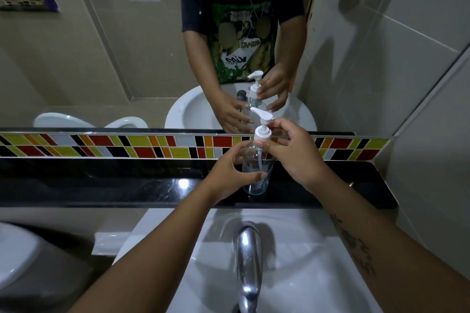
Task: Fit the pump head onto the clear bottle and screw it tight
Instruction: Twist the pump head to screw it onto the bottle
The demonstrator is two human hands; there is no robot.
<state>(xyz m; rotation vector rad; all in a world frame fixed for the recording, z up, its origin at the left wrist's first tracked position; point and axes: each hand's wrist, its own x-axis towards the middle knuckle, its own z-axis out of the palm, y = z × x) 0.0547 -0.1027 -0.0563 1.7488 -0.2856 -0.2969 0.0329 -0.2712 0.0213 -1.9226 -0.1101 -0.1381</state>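
Note:
The clear bottle (255,180) stands upright on the black shelf (114,183) behind the basin. My left hand (229,173) wraps around its left side and holds it. The white pump head (262,127) sits on the bottle's neck, its spout pointing left and its dip tube hanging down inside the bottle. My right hand (292,152) grips the pump's white collar with thumb and fingertips from the right. The neck threads are hidden by the collar and my fingers.
A chrome tap (248,259) rises over the white basin (292,262) just below my arms. A strip of coloured tiles (101,145) and a mirror (101,58) stand right behind the shelf. A white toilet (15,251) is at the lower left.

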